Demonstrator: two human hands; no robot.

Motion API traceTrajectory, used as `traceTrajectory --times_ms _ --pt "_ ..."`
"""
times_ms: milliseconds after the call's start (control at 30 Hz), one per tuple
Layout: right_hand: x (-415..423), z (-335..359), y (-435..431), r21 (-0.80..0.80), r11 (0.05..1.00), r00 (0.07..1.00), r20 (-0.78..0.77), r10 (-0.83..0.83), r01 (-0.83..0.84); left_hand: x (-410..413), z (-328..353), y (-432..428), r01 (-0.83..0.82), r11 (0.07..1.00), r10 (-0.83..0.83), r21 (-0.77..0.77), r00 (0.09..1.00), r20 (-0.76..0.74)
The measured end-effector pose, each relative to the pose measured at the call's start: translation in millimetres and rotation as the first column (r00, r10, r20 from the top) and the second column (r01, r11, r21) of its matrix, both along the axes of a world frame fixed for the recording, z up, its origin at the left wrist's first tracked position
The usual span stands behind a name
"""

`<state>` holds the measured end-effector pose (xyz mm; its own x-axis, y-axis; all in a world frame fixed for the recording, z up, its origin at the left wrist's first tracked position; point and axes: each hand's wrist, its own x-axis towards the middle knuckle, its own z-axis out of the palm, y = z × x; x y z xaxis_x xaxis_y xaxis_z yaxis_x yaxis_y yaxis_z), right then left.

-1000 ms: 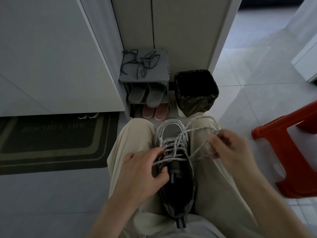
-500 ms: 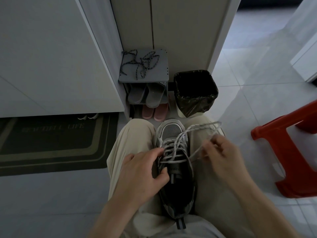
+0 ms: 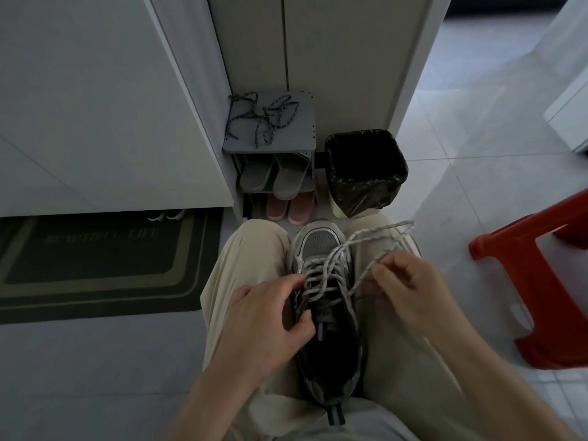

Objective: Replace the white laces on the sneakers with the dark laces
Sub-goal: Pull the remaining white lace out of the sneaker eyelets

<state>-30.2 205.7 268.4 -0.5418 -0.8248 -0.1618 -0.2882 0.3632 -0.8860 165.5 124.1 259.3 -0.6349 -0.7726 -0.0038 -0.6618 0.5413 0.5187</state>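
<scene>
While the person sits on the floor with a sneaker [image 3: 321,241] between the legs, a dark doormat [image 3: 95,265] lies at the left edge of the frame, partly under a white cabinet. To the right of it, near the upper centre, a small grey shoe rack [image 3: 304,135] stands against the wall. The dark laces [image 3: 264,119] lie loose and tangled on its top shelf, well apart from both hands. Grey slippers [image 3: 273,175] sit on the shelf below, and pink slippers [image 3: 288,206] under them.

Lower in the frame, the left hand [image 3: 264,326] grips the left side of the sneaker: its fingers are curled over the edge near the eyelets and the thumb presses beside the tongue. The sneaker points away from the person, toe up in the frame, between beige trouser legs [image 3: 241,259]. The white laces [image 3: 318,271] are threaded across it, with loose loops going out to the right.

Above, a bin with a black bag [image 3: 366,173] stands just beside the rack. The right hand [image 3: 410,291] is to the right of the sneaker, and its thumb and curled fingers pinch one strand of the white laces. At the right edge stands a red plastic stool [image 3: 547,281].
</scene>
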Motion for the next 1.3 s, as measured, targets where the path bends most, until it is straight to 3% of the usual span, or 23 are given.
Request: traceTrajectory --times_ms 100,300,333,400,467,500,567,633,733,900,1000,1067,1200,1300 --pt "1.9 2.9 3.7 0.156 0.972 0.976 -0.105 0.193 -0.176 -0.6 0.1 -0.6 -0.001 1.000 0.001 0.003 1.000 0.002" --pt "22.6 -1.7 8.0 0.033 0.998 0.993 -0.102 0.061 -0.058 -0.8 -1.0 0.2 -0.011 1.000 0.011 0.003 1.000 -0.004" --pt "23.1 -4.2 7.1 0.008 1.000 1.000 -0.026 0.010 -0.010 -0.5 -1.1 0.3 -0.011 1.000 0.011 0.005 1.000 -0.001" --pt "20.7 -4.4 3.1 -0.067 0.990 0.955 0.278 -0.104 0.128 -0.2 -0.9 0.2 -0.013 1.000 0.013 0.010 1.000 -0.001" --pt "9.9 2.1 -0.6 -0.100 0.934 0.811 0.533 -0.240 0.342 -0.1 -0.5 -0.1 -0.012 1.000 0.012 0.020 1.000 -0.008" --pt "2.1 7.6 -0.3 -0.101 0.904 0.761 0.584 -0.284 0.416 -0.2 -0.4 -0.2 -0.006 1.000 0.007 0.021 1.000 -0.009" --pt "-13.5 16.7 3.8 -0.082 0.929 0.823 0.497 -0.276 0.361 0.0 -1.0 -0.6 0.008 1.000 -0.008 0.016 1.000 -0.014" --pt "-18.0 17.3 9.7 0.005 0.993 0.956 0.271 -0.113 0.116 0.7 -2.3 -0.7 0.021 0.999 -0.020 0.038 0.999 -0.047" --pt "-6.4 14.9 17.6 0.155 0.981 0.992 0.075 0.103 -0.113 3.1 -4.5 0.8 0.003 0.993 0.014 0.116 0.988 -0.151" --pt "18.5 14.6 18.7 0.138 0.972 0.967 -0.142 0.210 -0.190 -1.2 -0.3 4.3 -0.025 0.980 0.078 0.195 0.960 -0.268" --pt "28.1 15.5 15.6 0.214 0.943 0.881 -0.350 0.318 -0.255 -5.0 -1.2 -0.5 -0.036 0.951 0.113 0.306 0.965 -0.238" --pt "28.1 15.2 13.3 0.229 0.934 0.852 -0.393 0.345 -0.273 -7.6 -1.8 -4.3 -0.028 0.939 0.105 0.344 0.973 -0.207" --pt "15.1 15.4 -1.3 0.055 0.965 0.866 -0.430 0.255 -0.257 -11.4 0.9 -8.6 -0.038 0.959 0.085 0.281 0.984 -0.155" --pt "7.8 9.9 -20.1 0.029 0.939 0.764 -0.572 0.297 -0.343 -12.2 2.5 -7.5 -0.069 0.968 0.112 0.243 0.979 -0.170"
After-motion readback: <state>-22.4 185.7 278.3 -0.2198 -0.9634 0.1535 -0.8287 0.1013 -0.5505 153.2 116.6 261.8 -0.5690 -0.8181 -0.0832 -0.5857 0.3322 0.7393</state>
